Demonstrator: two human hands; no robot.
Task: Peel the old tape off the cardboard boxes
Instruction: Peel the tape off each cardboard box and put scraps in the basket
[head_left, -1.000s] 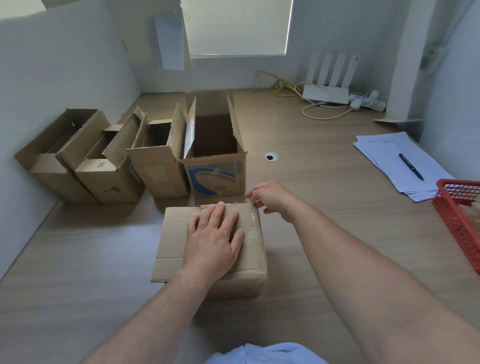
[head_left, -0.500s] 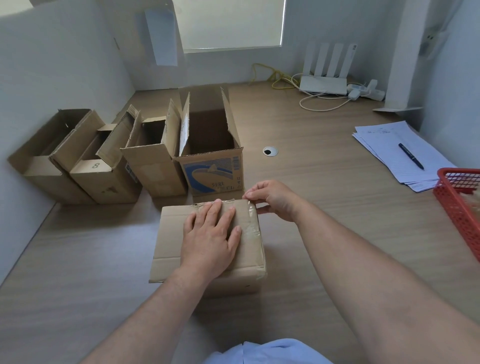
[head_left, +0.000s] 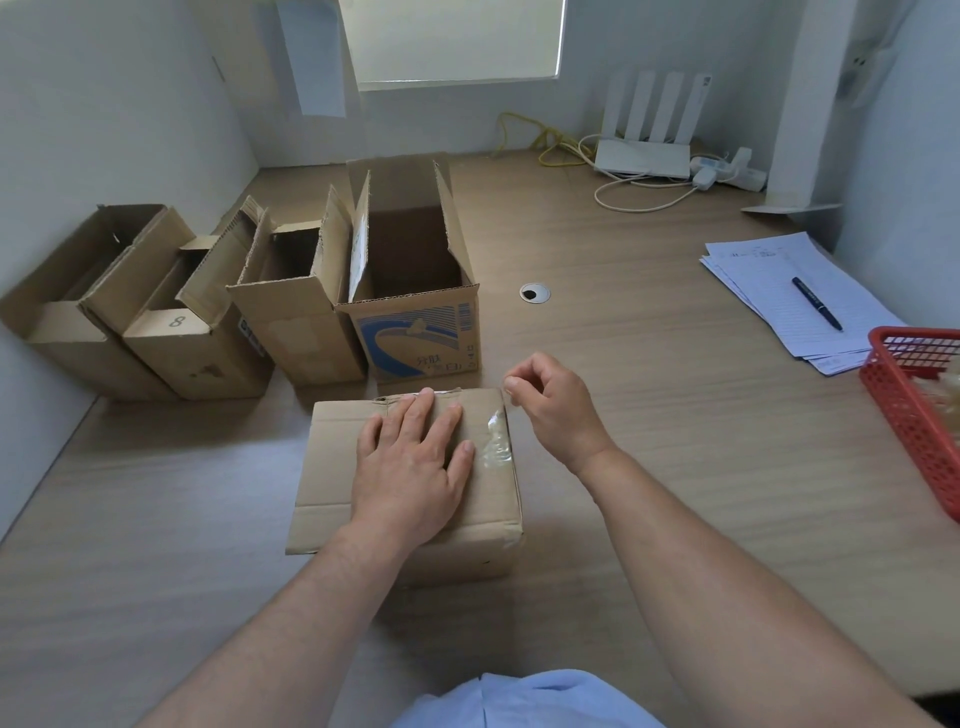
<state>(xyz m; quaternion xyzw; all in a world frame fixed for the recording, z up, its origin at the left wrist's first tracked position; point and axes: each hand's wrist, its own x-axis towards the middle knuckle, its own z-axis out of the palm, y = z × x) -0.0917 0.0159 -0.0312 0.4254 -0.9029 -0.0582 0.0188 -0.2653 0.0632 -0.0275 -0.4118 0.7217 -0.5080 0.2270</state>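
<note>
With my left hand (head_left: 410, 457) pressed flat on the closed box (head_left: 332, 467) on the tabletop (head_left: 649, 441), the crinkled tape (head_left: 496, 441) runs along the lid's right edge, just beside my right hand (head_left: 556, 405), whose curled fingertips pinch either tape or nothing, I cannot tell.

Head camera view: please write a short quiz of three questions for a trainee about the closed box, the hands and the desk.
1. True or false: the left hand lies flat on top of the closed box.
2. Choose one: where does clear tape show on that box's top? A, near the right edge. B, near the left edge. C, under the flap at the near left corner.
3. Fill in: the pen lies on the ____.
Key: 1 true; 2 A; 3 papers.
</note>
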